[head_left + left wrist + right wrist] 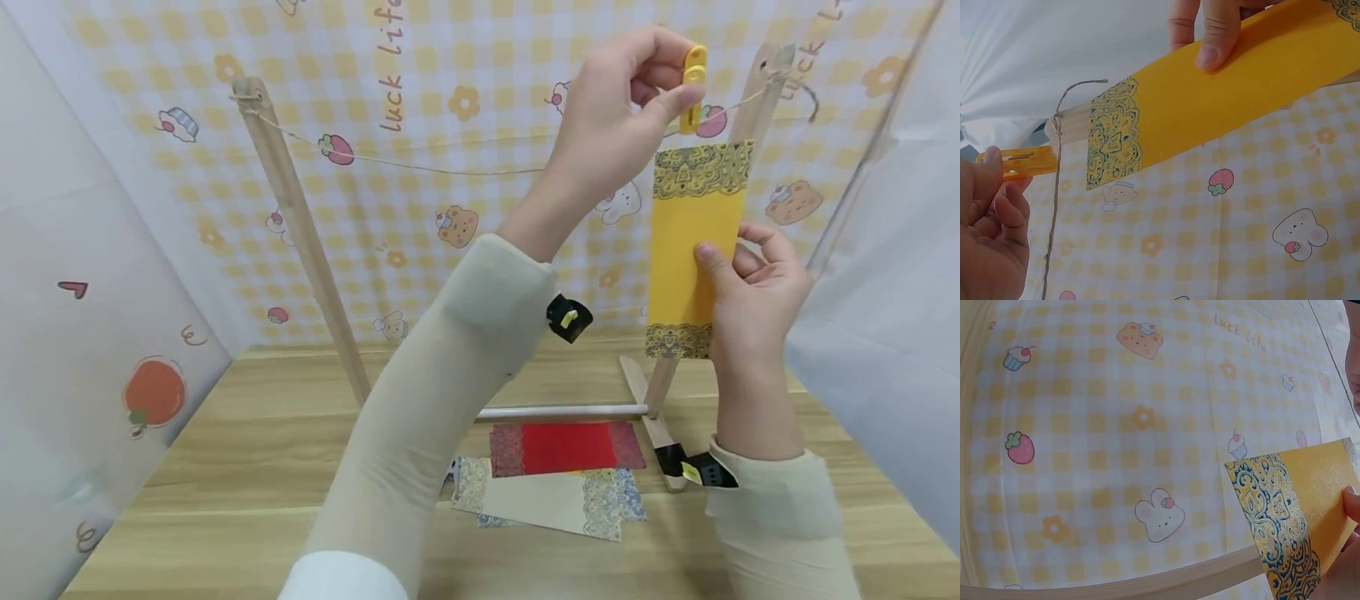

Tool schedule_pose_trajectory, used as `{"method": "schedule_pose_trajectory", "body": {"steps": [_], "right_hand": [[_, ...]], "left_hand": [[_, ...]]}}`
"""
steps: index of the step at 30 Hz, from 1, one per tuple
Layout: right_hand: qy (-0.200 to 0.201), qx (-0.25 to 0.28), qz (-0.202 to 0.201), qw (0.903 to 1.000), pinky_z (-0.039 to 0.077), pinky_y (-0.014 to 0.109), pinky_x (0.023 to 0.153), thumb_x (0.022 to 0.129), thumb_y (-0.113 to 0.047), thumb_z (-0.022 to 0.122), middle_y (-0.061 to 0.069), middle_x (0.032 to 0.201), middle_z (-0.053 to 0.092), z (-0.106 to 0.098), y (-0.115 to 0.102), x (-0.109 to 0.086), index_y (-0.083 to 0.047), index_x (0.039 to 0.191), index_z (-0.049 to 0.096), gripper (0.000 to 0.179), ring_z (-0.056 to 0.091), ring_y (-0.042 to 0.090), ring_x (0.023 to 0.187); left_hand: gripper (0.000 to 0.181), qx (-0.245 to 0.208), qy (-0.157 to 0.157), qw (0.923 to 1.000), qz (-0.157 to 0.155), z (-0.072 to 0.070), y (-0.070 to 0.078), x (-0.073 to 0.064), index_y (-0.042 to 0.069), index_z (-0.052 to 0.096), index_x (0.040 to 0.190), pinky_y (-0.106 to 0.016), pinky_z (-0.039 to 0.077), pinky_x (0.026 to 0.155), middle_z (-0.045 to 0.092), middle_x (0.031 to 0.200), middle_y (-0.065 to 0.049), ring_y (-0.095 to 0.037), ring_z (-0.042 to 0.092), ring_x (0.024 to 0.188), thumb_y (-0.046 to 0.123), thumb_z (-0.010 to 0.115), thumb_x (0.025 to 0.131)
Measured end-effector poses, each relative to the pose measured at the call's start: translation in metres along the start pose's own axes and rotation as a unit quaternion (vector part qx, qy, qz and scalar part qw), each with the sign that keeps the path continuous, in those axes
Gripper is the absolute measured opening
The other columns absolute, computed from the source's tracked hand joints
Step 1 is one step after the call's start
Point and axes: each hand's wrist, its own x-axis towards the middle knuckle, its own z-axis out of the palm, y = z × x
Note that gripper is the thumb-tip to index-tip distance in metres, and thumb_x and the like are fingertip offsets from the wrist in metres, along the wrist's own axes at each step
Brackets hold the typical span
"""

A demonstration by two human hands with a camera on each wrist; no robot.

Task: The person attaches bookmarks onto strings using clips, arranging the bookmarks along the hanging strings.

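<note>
Near the right wooden post, your left hand pinches a yellow plastic clothespin between thumb and bent fingers, right beside the string. Your right hand grips the yellow paper strip by its right edge, with the thumb on the front. The strip is nearly upright, its upper lace-patterned end just below the string and apart from the clothespin.

You seem to be about to fasten the strip on the string. To do it well, you should raise the paper until its top edge reaches a little past the string, and only then bring the clothespin's mouth over both together. Please hold the top edge level, because otherwise the strip would probably hang crooked. Grip lightly, since the paper may bend under your thumb, and try not to pull the slack string down.

Some things are difficult to see. Whether the clothespin's mouth is parted, or touches the string, I cannot tell. Your right fingertips are hidden behind the strip in the head view. The right wrist view shows the strip cut off by the frame, without the clothespin. Your left sleeve covers the foot of the left wooden post. On the table, the red strip overlaps the cream strip, so what lies underneath is only partly visible.
</note>
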Motion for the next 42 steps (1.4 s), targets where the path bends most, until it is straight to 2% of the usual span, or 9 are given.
{"method": "schedule_pose_trajectory", "body": {"steps": [4, 11, 16, 25, 33, 42], "right_hand": [[-0.002, 0.004, -0.002, 1.0000, 0.058, 0.021, 0.065, 0.079, 0.009, 0.077, 0.003, 0.079, 0.076, -0.001, 0.002, -0.001, -0.004, 0.096, 0.067, 0.023, 0.072, 0.014, 0.072], [-0.008, 0.027, -0.027, 0.9992, 0.058, 0.021, 0.065, 0.079, 0.013, 0.075, 0.006, 0.078, 0.076, 0.000, 0.002, 0.001, -0.001, 0.095, 0.068, 0.023, 0.072, 0.015, 0.071], [-0.010, 0.033, -0.027, 0.9990, 0.057, 0.022, 0.067, 0.078, 0.014, 0.074, 0.007, 0.078, 0.076, 0.003, 0.002, 0.002, 0.000, 0.094, 0.067, 0.023, 0.072, 0.016, 0.072], [0.002, 0.019, -0.018, 0.9996, 0.057, 0.022, 0.068, 0.079, 0.014, 0.074, 0.005, 0.078, 0.076, 0.007, 0.001, 0.002, -0.002, 0.094, 0.068, 0.023, 0.072, 0.015, 0.073], [0.000, 0.029, -0.011, 0.9995, 0.058, 0.022, 0.068, 0.079, 0.012, 0.075, 0.007, 0.080, 0.076, 0.010, 0.000, 0.002, -0.002, 0.095, 0.069, 0.022, 0.072, 0.016, 0.075], [0.001, 0.023, -0.008, 0.9997, 0.059, 0.023, 0.068, 0.081, 0.011, 0.073, 0.006, 0.083, 0.077, 0.009, -0.002, 0.003, -0.002, 0.096, 0.069, 0.021, 0.074, 0.016, 0.076]], "left_hand": [[0.022, 0.016, -0.013, 0.9998, 0.004, 0.006, -0.003, 0.002, 0.001, 0.066, 0.112, -0.011, 0.046, 0.075, 0.068, 0.100, -0.007, -0.007, 0.056, 0.080, 0.008, 0.069, 0.092], [0.022, 0.025, 0.003, 0.9995, 0.020, 0.008, -0.005, 0.006, 0.002, 0.067, 0.111, -0.010, 0.045, 0.076, 0.069, 0.098, -0.005, -0.006, 0.057, 0.082, 0.011, 0.069, 0.091], [0.021, 0.020, 0.012, 0.9997, 0.011, 0.007, -0.004, 0.009, 0.003, 0.067, 0.110, -0.010, 0.045, 0.075, 0.070, 0.099, -0.005, -0.005, 0.057, 0.081, 0.011, 0.070, 0.091], [0.020, 0.017, -0.009, 0.9998, 0.002, 0.012, -0.001, 0.009, 0.003, 0.068, 0.110, -0.011, 0.046, 0.073, 0.070, 0.099, -0.005, -0.005, 0.056, 0.077, 0.011, 0.069, 0.091], [0.015, 0.052, -0.031, 0.9981, 0.003, 0.017, 0.001, 0.011, 0.006, 0.069, 0.106, -0.011, 0.044, 0.072, 0.065, 0.090, 0.003, -0.005, 0.053, 0.075, 0.013, 0.069, 0.092], [0.013, 0.052, -0.034, 0.9981, -0.008, 0.020, -0.002, 0.010, 0.006, 0.069, 0.103, -0.011, 0.045, 0.071, 0.065, 0.088, 0.003, -0.005, 0.054, 0.075, 0.013, 0.070, 0.092]]}}
